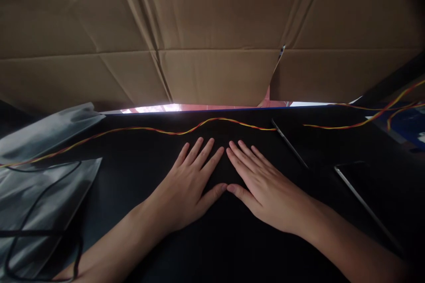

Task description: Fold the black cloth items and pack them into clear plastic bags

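Observation:
My left hand (187, 185) lies flat, palm down, on a black table surface (212, 247), fingers stretched out and slightly apart. My right hand (262, 185) lies flat beside it in the same way. The two thumb tips nearly touch in the middle, and the fingertips point toward each other. Neither hand holds anything. A thin red-and-yellow twisted wire (199, 124) runs across the table just beyond the fingertips.
A brown cardboard wall (212, 31) stands behind the table. Silver foil bags (40, 185) and a black cable (40, 230) lie at the left. A thin metal rod (289, 143) and a dark flat slab (361, 185) lie at the right, with more red-yellow wires (375, 115).

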Available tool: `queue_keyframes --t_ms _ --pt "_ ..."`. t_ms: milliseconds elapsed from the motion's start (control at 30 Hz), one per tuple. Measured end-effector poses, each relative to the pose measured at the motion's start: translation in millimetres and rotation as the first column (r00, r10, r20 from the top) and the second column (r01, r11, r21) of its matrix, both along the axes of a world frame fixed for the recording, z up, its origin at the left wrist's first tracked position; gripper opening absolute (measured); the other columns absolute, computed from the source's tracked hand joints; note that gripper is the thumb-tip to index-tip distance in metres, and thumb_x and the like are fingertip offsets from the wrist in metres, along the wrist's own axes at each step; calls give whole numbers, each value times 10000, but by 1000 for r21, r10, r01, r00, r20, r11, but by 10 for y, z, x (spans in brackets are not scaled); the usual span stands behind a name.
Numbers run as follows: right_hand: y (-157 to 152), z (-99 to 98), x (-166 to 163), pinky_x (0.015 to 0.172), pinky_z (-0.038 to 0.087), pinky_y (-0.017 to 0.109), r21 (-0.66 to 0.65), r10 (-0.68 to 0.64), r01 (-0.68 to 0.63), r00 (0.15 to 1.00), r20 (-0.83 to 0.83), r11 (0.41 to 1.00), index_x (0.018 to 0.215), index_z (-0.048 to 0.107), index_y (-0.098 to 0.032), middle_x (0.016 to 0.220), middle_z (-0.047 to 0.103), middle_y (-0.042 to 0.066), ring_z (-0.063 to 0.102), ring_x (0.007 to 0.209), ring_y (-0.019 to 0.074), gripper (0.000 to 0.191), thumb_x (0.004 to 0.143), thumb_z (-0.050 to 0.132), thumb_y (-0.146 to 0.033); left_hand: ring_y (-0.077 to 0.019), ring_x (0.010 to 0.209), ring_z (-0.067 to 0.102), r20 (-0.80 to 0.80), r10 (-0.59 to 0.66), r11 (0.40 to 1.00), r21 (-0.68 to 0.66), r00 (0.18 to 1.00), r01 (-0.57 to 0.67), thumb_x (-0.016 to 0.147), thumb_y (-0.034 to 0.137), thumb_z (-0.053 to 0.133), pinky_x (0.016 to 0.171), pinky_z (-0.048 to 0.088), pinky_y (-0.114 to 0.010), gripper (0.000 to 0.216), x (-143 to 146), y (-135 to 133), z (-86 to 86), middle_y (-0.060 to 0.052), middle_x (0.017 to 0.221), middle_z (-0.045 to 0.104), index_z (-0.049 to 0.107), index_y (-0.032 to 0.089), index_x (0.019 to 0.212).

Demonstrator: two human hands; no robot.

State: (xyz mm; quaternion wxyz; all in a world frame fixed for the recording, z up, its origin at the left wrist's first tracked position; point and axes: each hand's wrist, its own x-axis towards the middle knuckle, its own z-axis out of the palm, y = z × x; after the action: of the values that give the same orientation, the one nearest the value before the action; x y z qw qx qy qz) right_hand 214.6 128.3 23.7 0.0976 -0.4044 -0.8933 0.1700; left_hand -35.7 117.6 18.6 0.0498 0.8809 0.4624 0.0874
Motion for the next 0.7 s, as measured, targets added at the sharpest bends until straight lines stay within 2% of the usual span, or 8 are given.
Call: queue_keyframes --t_ms 167,333,500,600,667,700 --pt "7 27 14 1366 186 634 -36 8 -7 1000 16 999 1764 175 -197 1820 139 95 125 1688 334 741 1157 339 -588 -400 1689 166 -26 11 1000 -18 1000 -11 1125 645 362 1328 265 -700 752 15 12 23 -146 1806 275 267 224 1741" --pt "12 24 21 1371 174 628 -48 -5 5 1000 1 999 1767 175 -244 1822 143 73 120 1688 325 731 1153 372 -588 -398 1689 176 -26 6 1000 -7 1000 -6 1121 642 380 1328 272 -698 750 8 2 28 -140 1804 286 274 230 1739" --pt "21 46 19 1380 138 599 -78 2 1 999 43 997 1761 187 -178 1824 98 81 74 1693 300 760 1152 318 -614 -403 1686 180 -30 9 1000 -19 1000 -10 1120 658 352 1315 284 -712 758 29 24 -3 -142 1810 260 273 228 1739" --pt "20 38 29 1378 151 605 -54 14 -12 999 33 998 1761 206 -190 1823 131 83 79 1693 301 740 1153 361 -582 -400 1673 244 -45 19 999 -49 999 -21 1109 682 370 1301 280 -745 771 -35 112 139 -134 1783 337 299 229 1729" --pt "15 24 43 1377 158 608 -18 19 -19 1000 15 1000 1762 209 -197 1821 167 90 89 1693 303 728 1154 389 -555 -408 1642 338 -22 77 997 9 997 -77 1095 699 392 1286 318 -742 776 -197 122 348 -133 1732 448 375 212 1698" --pt "12 17 51 1377 160 607 -7 22 -22 1000 5 1000 1763 202 -197 1819 179 95 96 1692 304 728 1155 394 -549 -414 1613 398 4 144 988 63 990 -143 1088 707 399 1273 358 -724 770 -326 80 472 -129 1703 500 423 209 1675"
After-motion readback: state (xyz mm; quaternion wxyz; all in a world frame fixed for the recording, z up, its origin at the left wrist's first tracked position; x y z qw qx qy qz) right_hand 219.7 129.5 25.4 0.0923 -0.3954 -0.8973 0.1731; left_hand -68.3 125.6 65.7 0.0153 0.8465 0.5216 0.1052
